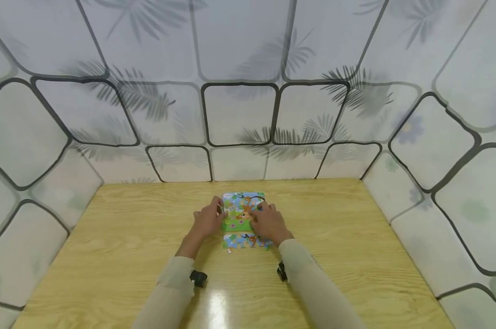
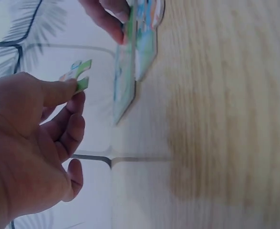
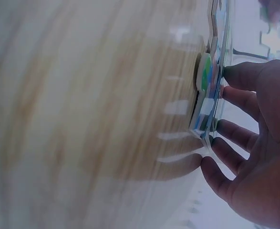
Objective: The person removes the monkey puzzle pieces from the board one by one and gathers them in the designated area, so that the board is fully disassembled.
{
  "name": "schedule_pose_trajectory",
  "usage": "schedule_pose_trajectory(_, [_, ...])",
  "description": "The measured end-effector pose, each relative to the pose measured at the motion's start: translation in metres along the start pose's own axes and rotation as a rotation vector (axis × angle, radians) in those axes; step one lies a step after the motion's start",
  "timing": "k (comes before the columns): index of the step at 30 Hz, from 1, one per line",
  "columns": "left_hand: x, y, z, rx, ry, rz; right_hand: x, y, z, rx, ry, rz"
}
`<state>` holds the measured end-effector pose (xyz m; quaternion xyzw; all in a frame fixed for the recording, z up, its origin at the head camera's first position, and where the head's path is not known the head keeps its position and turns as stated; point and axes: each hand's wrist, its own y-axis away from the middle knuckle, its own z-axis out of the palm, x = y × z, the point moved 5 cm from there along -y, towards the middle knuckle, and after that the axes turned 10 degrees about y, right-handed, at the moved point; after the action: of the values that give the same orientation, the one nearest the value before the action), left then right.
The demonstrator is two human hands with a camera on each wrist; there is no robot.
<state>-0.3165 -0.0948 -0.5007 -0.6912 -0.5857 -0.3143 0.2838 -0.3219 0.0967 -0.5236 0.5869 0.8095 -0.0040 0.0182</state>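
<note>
A colourful jigsaw picture (image 1: 241,211) lies flat at the middle of the wooden table (image 1: 108,256). My left hand (image 1: 215,212) is at the picture's left edge. In the left wrist view this hand (image 2: 76,85) pinches a small green jigsaw piece (image 2: 78,72) between thumb and forefinger, a little off the picture (image 2: 128,76). My right hand (image 1: 263,215) lies on the picture's right side. In the right wrist view its fingers (image 3: 235,98) are stretched out and touch the picture's edge (image 3: 207,90). A separate joined strip of pieces (image 1: 245,241) lies just in front of the picture.
Translucent wall panels (image 1: 240,114) with black frames and leaf shadows enclose the table at the back and both sides. Bare wood spreads left and right of the puzzle. A bright glare patch (image 1: 217,306) lies near the front edge between my sleeves.
</note>
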Motion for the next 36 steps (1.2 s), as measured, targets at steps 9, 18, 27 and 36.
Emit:
schedule_pose_trajectory(9, [0.010,0.042,0.006,-0.198,0.025,0.027,0.002,0.001,0.003,0.010,-0.001,0.004])
schedule_pose_trajectory(18, [0.015,0.069,0.012,-0.307,-0.003,0.091,0.000,0.005,-0.003,0.012,-0.018,-0.008])
schedule_pose_trajectory(27, [0.004,0.078,0.019,-0.300,-0.101,0.082,-0.002,0.005,-0.007,0.019,-0.030,-0.012])
schedule_pose_trajectory(36, [0.004,0.084,0.022,-0.219,-0.167,0.037,-0.002,0.004,-0.006,-0.023,-0.010,-0.011])
